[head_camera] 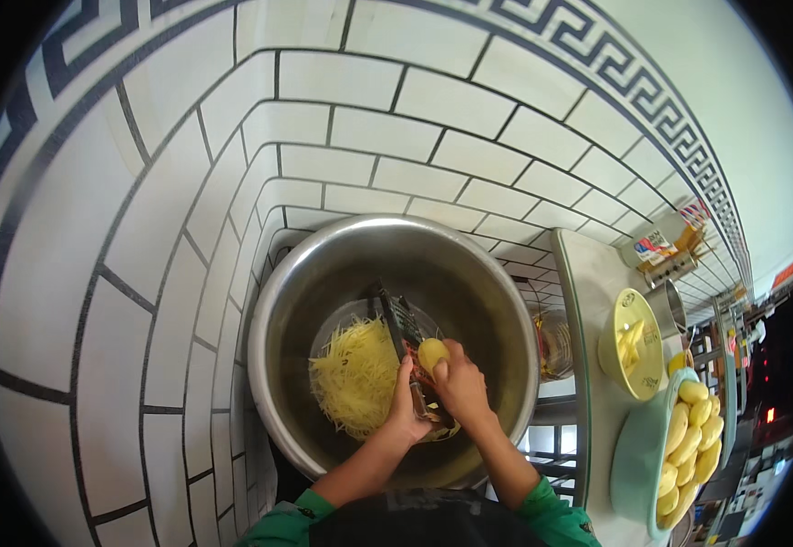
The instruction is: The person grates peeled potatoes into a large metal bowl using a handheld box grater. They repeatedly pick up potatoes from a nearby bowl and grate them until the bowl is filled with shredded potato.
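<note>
A grater (396, 321) with a dark frame leans inside a large, deep stainless steel pot (275, 410). Around its lower end my left hand (407, 410) is closed, steadying it. My right hand (461, 386) grips a peeled potato (433, 354) against the grater's face. A heap of pale yellow shreds (355, 379) lies in the pot, left of the grater. A few more scraps show below my hands. The grater's lower end is partly hidden by my hands.
On the counter (574, 273) to the right stand a yellow bowl (608, 342) with pale pieces in it, a light green tub (632, 451) full of peeled potatoes, and a metal container (670, 304). A white tiled wall (328, 164) rises behind and left of the pot.
</note>
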### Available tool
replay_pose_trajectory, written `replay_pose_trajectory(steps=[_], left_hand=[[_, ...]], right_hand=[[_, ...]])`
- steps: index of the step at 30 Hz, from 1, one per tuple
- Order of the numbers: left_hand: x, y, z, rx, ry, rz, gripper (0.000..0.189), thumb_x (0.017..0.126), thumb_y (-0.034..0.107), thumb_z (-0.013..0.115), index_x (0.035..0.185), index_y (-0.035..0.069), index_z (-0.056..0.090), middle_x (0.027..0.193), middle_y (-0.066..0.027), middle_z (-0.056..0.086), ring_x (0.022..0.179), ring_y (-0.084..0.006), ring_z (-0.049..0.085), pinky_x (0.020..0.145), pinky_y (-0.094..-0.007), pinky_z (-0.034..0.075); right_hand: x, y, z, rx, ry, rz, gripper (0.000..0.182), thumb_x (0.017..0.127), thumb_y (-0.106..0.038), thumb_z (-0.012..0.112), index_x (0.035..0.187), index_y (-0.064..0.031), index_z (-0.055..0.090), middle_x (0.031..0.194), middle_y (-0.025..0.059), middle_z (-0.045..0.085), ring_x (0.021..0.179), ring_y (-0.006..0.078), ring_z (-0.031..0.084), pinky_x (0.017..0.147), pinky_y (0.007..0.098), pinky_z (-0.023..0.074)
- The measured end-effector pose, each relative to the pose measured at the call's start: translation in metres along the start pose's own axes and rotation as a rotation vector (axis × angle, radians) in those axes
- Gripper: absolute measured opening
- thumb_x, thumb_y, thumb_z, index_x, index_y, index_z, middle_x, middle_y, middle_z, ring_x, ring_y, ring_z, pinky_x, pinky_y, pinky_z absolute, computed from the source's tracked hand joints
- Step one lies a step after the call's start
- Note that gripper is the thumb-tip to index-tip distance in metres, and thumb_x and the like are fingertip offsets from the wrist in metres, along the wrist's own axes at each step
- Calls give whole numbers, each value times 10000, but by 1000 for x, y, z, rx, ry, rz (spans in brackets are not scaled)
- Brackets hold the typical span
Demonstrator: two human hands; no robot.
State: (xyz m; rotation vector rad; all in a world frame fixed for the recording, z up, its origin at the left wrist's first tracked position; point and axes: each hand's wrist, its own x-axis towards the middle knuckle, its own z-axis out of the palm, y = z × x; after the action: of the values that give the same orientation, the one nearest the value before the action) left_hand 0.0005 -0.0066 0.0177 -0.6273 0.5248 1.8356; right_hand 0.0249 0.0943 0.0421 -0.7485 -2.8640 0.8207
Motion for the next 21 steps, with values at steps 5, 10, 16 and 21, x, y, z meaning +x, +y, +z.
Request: replay_pose_trajectory(steps=[5,10,16,21], left_hand=[[13,-9,1,-104,-47,-5,724,756,719,428,1267,208,462,1275,-115,449,1164,-342,418,920,-609,325],[22,-7,-4,-119,5,-9,674,768,699,434,1210,195,509,1164,-89,519,1078,-300,474,872,-567,376],[17,-2,-4,-151,2,10,625,783,685,433,1165,199,519,1104,-69,530,1005,-292,487,811,-512,393],[19,3,9,-139,25,-69,612,792,684,418,1155,201,516,1133,-98,506,977,-296,494,781,-513,416]], right_hand=[[12,4,8,-82,28,21,353,864,-252,498,1172,-84,451,912,270,612,833,447,588,728,510,462],[-1,-14,-30,-249,-111,23,366,837,-268,535,1162,-107,484,920,222,630,785,415,610,696,497,480],[-1,-3,-6,-327,33,-61,383,825,-256,547,1192,-152,515,859,178,637,703,376,627,607,478,501],[89,18,13,-314,-132,12,383,859,-327,445,1195,-159,521,846,228,638,801,401,619,719,498,486]])
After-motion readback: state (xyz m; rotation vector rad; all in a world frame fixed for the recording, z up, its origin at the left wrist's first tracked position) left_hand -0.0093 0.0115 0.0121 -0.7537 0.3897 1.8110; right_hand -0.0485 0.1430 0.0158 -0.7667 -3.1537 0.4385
